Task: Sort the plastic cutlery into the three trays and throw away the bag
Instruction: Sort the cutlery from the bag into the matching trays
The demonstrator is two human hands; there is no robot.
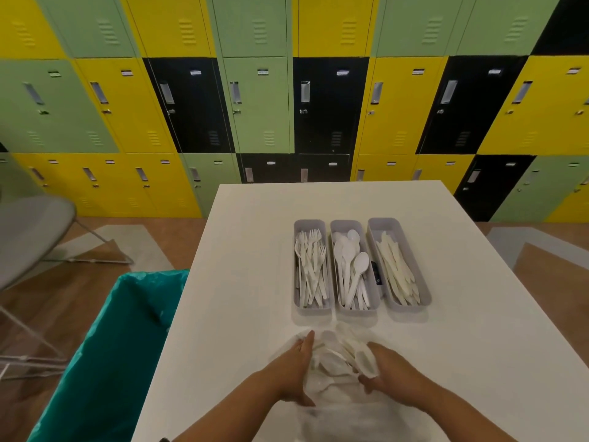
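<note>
Cutlery is what I am sorting, and the head view, the only one, shows most of it already lying in the three trays. Taking the middle tray [354, 301] as my landmark: it holds the spoons [350, 266], bowls at the far end. The tray just left of it [311, 306] holds the forks [310, 266], tines at the far end, and the tray just right of it [409, 306] holds the knives [398, 272]. The three stand side by side, long ways away from me, I judge so that each kind drops in handle first and lies flat. Each pile overlaps too much to count; I can only say several of each.

Near me from the middle tray, well apart from its near end, the clear plastic bag [338, 397] lies crumpled on the white counter [248, 282]. My left hand [296, 368] is clasped on the bag's left side, pinning it, I think. My right hand [387, 374] is closed around a loose bunch of white pieces [345, 355] at the bag's mouth, probably to draw them out. Some look like spoons; their number is unclear through the plastic.

Far left of the middle tray, beside the counter's edge, one bin with a green liner [127, 330] stands open, handy for the bag once it is empty.
</note>
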